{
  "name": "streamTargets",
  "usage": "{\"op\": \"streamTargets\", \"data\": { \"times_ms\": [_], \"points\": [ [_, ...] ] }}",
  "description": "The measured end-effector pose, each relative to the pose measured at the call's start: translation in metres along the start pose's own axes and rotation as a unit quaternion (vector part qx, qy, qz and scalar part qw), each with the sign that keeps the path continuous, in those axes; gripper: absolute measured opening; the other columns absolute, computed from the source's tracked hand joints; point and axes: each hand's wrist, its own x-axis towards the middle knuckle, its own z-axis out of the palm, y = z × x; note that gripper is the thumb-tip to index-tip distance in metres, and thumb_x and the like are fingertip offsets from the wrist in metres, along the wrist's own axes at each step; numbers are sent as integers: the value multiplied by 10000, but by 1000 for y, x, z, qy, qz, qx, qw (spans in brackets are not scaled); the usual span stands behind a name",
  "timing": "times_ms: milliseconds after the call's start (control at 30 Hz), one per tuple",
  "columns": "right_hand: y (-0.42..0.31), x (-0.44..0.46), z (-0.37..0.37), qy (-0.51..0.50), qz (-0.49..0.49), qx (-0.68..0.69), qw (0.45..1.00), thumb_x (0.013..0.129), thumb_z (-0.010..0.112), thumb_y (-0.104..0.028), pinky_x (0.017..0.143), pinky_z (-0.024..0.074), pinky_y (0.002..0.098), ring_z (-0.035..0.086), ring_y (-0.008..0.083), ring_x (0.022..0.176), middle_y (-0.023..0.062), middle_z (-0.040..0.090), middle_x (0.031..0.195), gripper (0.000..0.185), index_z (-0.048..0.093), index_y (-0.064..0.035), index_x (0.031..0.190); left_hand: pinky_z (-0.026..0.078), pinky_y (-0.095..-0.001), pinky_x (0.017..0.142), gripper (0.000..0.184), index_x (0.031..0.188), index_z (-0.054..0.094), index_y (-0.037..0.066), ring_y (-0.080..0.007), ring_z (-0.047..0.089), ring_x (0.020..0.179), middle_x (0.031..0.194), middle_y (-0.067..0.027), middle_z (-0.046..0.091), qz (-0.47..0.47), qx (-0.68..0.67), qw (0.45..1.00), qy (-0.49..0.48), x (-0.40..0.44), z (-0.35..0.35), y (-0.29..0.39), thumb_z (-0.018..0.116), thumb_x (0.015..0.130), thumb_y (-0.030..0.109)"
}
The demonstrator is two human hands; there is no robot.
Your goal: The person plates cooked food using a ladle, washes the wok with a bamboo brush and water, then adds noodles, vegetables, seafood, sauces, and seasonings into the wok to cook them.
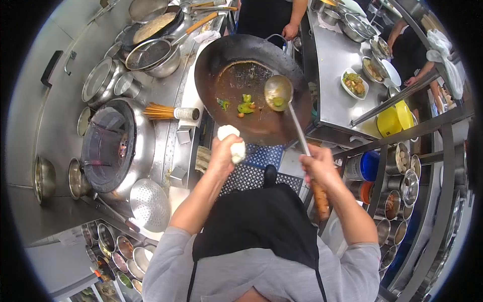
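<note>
Fingers: your right hand [320,164] grips ladle [279,88], left hand [222,154] clutches white cloth [238,152], wok [207,69] contact unclear. Likely scooping greens [246,106]; next wants ladle level.

Bright indoor light, pale glare on steel counter [323,93], glossy highlights in dark wok [210,70], metal frame [447,151] bowed by fisheye distortion, black corners

Commercial kitchen, restaurant type: one broad wok [209,75]; one round burner [129,143], dark-rimmed; one perforated skimmer [150,205]; steel counter [333,90] bearing a plated dish [358,95]; metal ingredient tubs [105,236], assorted; co-worker [264,20] in dark clothing.
</note>
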Motion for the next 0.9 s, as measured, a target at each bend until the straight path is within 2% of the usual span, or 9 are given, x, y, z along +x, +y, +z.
{"op": "streamTargets", "data": {
  "times_ms": [33, 167, 300, 367, 500, 567, 700, 767, 900],
  "points": [
    [-8, -4, 18, -16, 29, 61, 998, 929, 587, -74, 343, 415, 256, 494, 90, 389, 3, 534, 620, 139, 614, -6, 1047, 490, -296, 522, 126, 869, 584, 33, -148, 619, 618, 753, -47, 615, 19, 14, 1000, 9, 1, 13, -1, 627, 753, 8],
    [-12, -3, 59, -137, 54, 239, 960, 959, 594, -133, 338, 428, 248, 484, 84, 384, 10, 550, 642, 89, 603, -52, 997, 452, -291, 490, 113, 822, 588, 49, -133, 573, 558, 704, -23, 581, 62, 80, 994, 28, 30, 27, -16, 618, 730, -9],
    [5, 11, 19, -277, 52, 426, 860, 959, 604, -155, 316, 401, 238, 490, 91, 387, 15, 551, 651, 275, 587, -55, 1215, 447, -289, 472, 81, 801, 595, 38, -147, 584, 542, 683, -39, 586, -3, 38, 998, 54, 34, 18, 3, 612, 734, -4],
    [16, 13, 38, -177, 33, 230, 956, 962, 581, -110, 306, 399, 253, 490, 95, 388, 23, 533, 636, 325, 564, -42, 1279, 461, -296, 463, 78, 827, 600, 27, -166, 600, 536, 687, -54, 604, -47, 30, 998, 34, 33, 1, 3, 612, 751, 16],
    [42, 29, 20, -282, 113, 381, 873, 981, 553, -114, 311, 403, 252, 486, 95, 388, 38, 532, 657, 330, 551, -25, 1299, 470, -289, 408, 103, 858, 575, 82, -180, 608, 521, 688, -66, 617, -110, -106, 988, -19, 27, -33, 1, 624, 774, 51],
    [49, 25, -1, -297, 114, 418, 851, 994, 541, -134, 310, 395, 238, 479, 90, 383, 50, 535, 677, 339, 542, -8, 1308, 385, -263, 304, 103, 866, 559, 115, -181, 587, 471, 655, -71, 604, -162, -105, 980, -42, 12, -40, 14, 624, 790, 90],
    [18, -4, -35, -164, 49, 255, 952, 955, 602, -109, 319, 387, 212, 471, 74, 373, 22, 549, 640, 372, 569, -21, 1315, 394, -266, 302, 125, 888, 557, 117, -184, 582, 461, 651, -87, 610, -151, -78, 985, -13, -4, -45, 19, 639, 794, 126],
    [5, -12, -46, -82, 13, 135, 987, 935, 614, -94, 324, 376, 214, 479, 70, 378, 4, 552, 628, 402, 576, -26, 1329, 453, -296, 351, 122, 907, 559, 91, -201, 600, 500, 665, -85, 604, -139, -84, 984, -67, -1, -52, 19, 620, 802, 109],
    [-6, -5, -69, -15, -26, 71, 997, 923, 621, -91, 333, 369, 229, 482, 71, 382, -15, 548, 620, 410, 585, -39, 1329, 509, -317, 439, 120, 921, 559, 60, -201, 622, 584, 720, -78, 608, -92, -58, 993, -52, 4, -48, 18, 594, 809, 79]
  ]
}}
